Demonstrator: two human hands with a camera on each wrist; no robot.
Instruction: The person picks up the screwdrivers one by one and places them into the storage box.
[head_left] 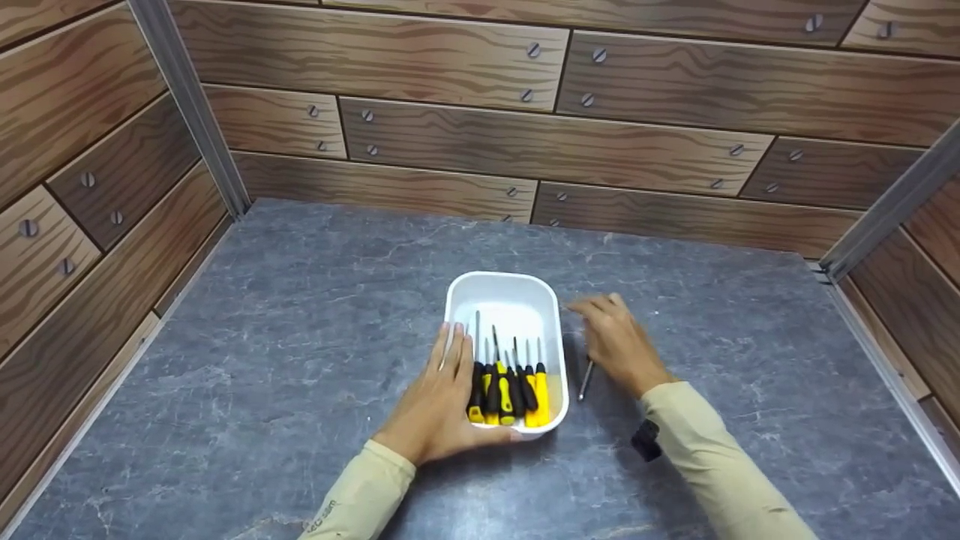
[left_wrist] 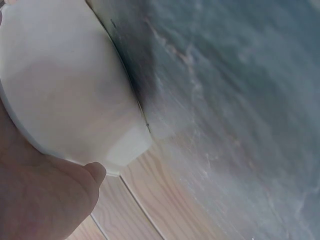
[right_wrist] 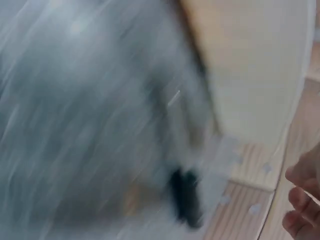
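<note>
A white plastic tray [head_left: 504,283] stands in the middle of the table with several screwdrivers [head_left: 506,394] in its near half, their handles yellow and black and their shafts pointing away. My left hand [head_left: 442,405] rests over the tray's left rim with fingers fairly straight, its thumb along the near edge. Just right of the tray is my right hand [head_left: 619,341], fingers loosely bent and nothing visible in them. Below it a screwdriver lies on the table; its metal shaft [head_left: 586,379] shows in the head view, its dark handle [right_wrist: 185,200] blurred in the right wrist view.
The grey marbled table [head_left: 337,300] is enclosed by wood-patterned walls [head_left: 450,67] at the back and both sides, with metal posts [head_left: 191,97] at the corners. A small black device [head_left: 646,440] sits by the right wrist.
</note>
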